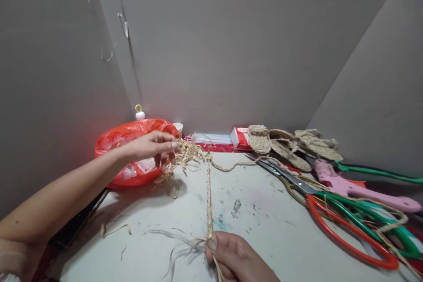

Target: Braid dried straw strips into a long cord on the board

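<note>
My right hand [236, 253] pinches the lower end of a braided straw cord [209, 194] between thumb and fingers. Loose strands [188, 246] fan out to the left of the pinch, and a few hang below it. The braid runs straight away from me to the far side of the table, where a thinner cord [228, 168] trails off to the right. Over on the left, my left hand [157, 147] hovers above a red plastic bag [132, 180] and a heap of dry straw strips [187, 154]. Its fingers are loosely bent and apart, with nothing visible in them.
Scissors with orange and green handles [346, 233], a pink-handled tool [366, 189] and woven straw pieces [291, 145] crowd the right side. A red and white box [240, 139] and a paper cup [179, 128] stand at the back. Grey panels [214, 53] enclose the table [257, 211].
</note>
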A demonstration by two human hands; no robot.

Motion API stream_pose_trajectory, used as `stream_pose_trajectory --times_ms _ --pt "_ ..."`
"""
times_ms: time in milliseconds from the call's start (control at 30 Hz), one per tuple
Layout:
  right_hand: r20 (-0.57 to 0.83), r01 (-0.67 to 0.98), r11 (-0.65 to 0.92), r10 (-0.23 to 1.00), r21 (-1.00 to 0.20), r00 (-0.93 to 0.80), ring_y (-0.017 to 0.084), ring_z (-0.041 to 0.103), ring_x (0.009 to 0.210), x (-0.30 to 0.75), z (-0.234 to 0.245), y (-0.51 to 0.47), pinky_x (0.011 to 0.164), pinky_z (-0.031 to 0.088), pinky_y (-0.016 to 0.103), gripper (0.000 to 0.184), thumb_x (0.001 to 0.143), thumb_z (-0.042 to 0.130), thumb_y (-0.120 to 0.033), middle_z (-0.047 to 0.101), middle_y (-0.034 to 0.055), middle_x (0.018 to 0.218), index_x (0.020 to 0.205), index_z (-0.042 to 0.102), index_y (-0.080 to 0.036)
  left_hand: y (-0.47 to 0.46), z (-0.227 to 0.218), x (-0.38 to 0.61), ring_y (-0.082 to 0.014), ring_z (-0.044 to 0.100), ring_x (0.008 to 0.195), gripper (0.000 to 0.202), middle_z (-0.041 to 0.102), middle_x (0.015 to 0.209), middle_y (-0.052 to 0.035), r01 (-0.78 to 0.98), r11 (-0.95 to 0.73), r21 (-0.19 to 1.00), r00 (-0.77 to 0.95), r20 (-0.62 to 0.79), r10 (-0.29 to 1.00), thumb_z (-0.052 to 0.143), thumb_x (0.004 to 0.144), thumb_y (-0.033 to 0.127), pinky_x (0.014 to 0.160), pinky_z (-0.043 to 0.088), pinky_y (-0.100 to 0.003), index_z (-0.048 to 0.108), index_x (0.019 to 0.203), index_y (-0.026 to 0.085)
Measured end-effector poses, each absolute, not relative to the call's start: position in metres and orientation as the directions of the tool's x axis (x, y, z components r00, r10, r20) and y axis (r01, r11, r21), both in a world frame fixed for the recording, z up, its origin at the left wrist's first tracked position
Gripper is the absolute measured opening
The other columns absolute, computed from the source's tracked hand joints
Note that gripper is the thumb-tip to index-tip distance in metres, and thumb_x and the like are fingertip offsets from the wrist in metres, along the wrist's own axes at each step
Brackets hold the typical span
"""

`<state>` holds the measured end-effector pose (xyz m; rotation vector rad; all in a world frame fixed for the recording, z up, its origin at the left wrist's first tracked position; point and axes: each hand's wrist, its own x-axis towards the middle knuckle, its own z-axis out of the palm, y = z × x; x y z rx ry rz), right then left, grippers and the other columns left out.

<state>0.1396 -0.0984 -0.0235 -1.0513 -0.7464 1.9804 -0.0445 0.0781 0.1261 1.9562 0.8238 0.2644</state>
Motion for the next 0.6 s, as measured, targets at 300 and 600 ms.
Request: stream_pose_trajectory --times_ms 300,600 --pt "-0.365 -0.314 -0.505 0.836 -0.804 -0.41 0.001 0.011 0.032 0.141 -0.039 -0.096 0.038 0.002 0.02 0.054 0.057 0.069 -0.068 0.023 -0.0139 0.035 0.063 0.05 -0.018 0.065 0.063 -0.045 -0.0107 0.051 0.061 0.015 0.062 0.074 -0.0017 0.559 -0.76 0.332 0.816 -0.057 0.575 0.05 0.076 0.013 0.057 0.034 -0.021 0.063 0.08 0.017" --pt "-0.365 -0.307 -0.481 0.857 -0.821 -0.364 0.002 0.014 0.034 0.14 -0.036 -0.097 0.039 0.005 0.021 0.053 0.058 0.069 -0.067 0.027 -0.0125 0.037 0.064 0.052 -0.017 0.07 0.036 -0.034 -0.0114 0.047 0.063 0.01 0.056 0.08 -0.003 0.467 -0.848 0.252 0.884 -0.107 0.455 0.05 0.074 0.01 0.058 0.035 -0.024 0.053 0.068 0.017"
